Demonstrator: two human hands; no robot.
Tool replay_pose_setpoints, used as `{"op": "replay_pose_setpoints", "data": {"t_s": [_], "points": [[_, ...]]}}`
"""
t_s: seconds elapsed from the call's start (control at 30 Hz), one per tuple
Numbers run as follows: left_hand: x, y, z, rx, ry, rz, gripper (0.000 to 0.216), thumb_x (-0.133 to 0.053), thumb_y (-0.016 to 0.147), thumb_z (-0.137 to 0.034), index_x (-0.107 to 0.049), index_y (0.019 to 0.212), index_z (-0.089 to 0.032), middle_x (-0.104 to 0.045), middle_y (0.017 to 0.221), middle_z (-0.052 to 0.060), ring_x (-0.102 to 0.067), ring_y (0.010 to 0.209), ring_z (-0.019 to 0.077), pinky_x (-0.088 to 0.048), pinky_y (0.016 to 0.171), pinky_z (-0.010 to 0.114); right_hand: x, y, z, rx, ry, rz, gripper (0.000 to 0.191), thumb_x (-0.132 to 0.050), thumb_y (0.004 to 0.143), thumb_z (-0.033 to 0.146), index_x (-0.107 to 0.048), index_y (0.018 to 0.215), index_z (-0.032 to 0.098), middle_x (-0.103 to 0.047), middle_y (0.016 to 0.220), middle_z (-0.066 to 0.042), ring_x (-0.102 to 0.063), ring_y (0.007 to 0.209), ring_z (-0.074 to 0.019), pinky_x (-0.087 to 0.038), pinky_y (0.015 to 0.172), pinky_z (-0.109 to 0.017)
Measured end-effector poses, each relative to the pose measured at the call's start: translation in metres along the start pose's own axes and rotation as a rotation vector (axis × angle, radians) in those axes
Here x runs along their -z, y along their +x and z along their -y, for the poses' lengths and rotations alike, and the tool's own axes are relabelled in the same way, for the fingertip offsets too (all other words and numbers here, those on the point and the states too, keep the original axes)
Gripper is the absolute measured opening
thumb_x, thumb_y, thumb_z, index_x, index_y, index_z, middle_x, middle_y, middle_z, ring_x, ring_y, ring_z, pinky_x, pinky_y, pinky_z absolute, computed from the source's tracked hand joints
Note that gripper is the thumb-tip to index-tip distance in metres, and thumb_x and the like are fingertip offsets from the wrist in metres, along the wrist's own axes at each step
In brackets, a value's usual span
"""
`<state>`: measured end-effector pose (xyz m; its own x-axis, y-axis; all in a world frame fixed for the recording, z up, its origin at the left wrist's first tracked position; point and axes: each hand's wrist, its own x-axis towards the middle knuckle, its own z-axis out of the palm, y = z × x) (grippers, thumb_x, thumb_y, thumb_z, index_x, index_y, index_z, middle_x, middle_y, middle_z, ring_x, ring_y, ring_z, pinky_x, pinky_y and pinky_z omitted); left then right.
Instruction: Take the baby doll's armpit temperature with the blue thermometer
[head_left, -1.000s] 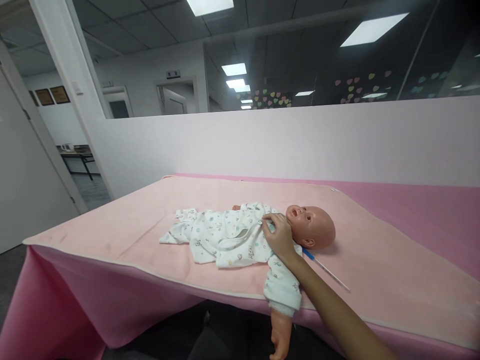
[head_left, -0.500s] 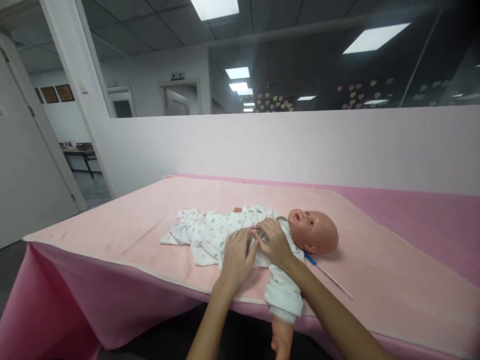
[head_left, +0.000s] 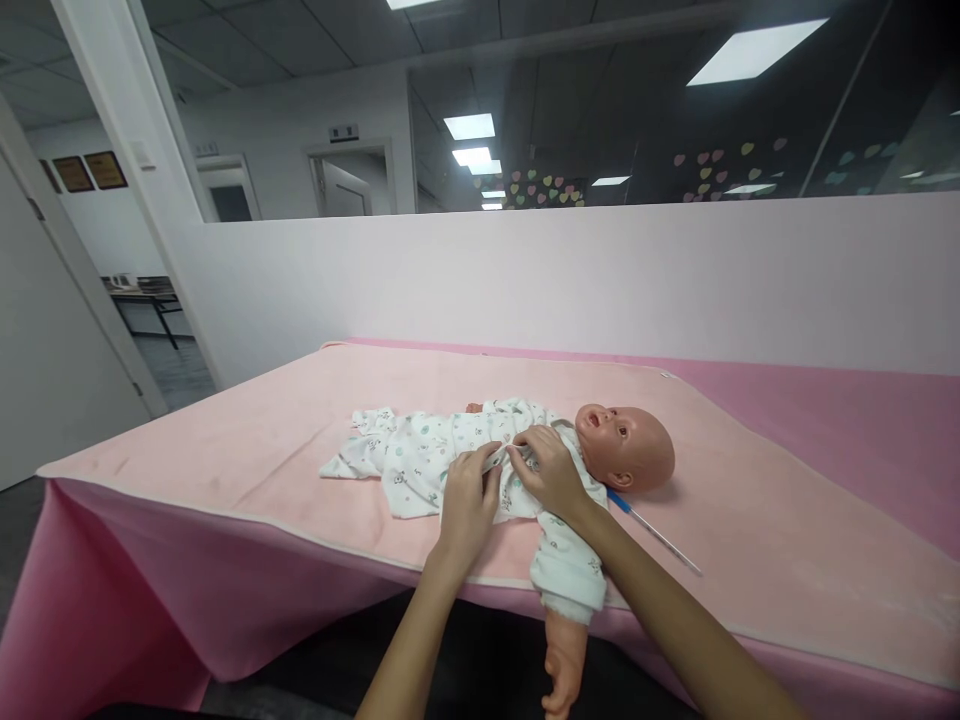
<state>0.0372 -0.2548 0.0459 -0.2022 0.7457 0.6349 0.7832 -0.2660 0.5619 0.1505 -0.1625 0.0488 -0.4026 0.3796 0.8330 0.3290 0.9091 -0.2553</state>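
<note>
A baby doll (head_left: 626,447) lies on its back on a pink blanket (head_left: 247,450), head to the right, dressed in a white printed garment (head_left: 420,460). One doll arm (head_left: 564,650) hangs over the table's near edge. My left hand (head_left: 466,500) and my right hand (head_left: 547,472) rest on the doll's chest, fingers pinched on the garment's front edge where they meet. A thin glass thermometer with a blue end (head_left: 652,532) lies on the blanket just below the doll's head, right of my right forearm.
The blanket covers a table draped in a darker pink cloth (head_left: 840,420). A pale partition wall (head_left: 525,280) with glass above runs behind the table. An open doorway (head_left: 142,320) with a desk beyond stands at the left.
My left hand came into view from below and joined my right hand on the doll's chest. Both hands now pinch the garment; the doll has not moved.
</note>
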Motion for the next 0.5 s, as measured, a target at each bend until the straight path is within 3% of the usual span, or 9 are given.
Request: {"op": "replay_pose_setpoints", "data": {"t_s": [0.27,0.5], "points": [[0.0013,-0.0017,0.0014,0.061,-0.093,-0.014,0.034,-0.042,0.083,-0.017,-0.048,0.115,-0.026,-0.059,0.099,0.004,-0.055,0.092,0.0173,-0.046,0.08,0.033,-0.0009,0.0002,0.0004,-0.017,-0.021,-0.002,0.01,-0.045,0.076,0.016,-0.043,0.066,0.02,-0.048,0.065,-0.001,-0.045,0.067,-0.016,-0.037,0.067,-0.03],[0.0025,-0.0011,-0.0025,0.043,-0.04,0.003,0.028,-0.042,0.083,-0.022,-0.051,0.11,-0.027,-0.059,0.099,0.003,-0.053,0.092,0.0176,-0.045,0.08,0.033,0.0024,0.0006,0.0013,0.004,0.03,0.035,0.004,-0.048,0.079,0.021,-0.052,0.081,0.02,-0.058,0.078,-0.003,-0.05,0.077,-0.018,-0.037,0.074,-0.033]]}}
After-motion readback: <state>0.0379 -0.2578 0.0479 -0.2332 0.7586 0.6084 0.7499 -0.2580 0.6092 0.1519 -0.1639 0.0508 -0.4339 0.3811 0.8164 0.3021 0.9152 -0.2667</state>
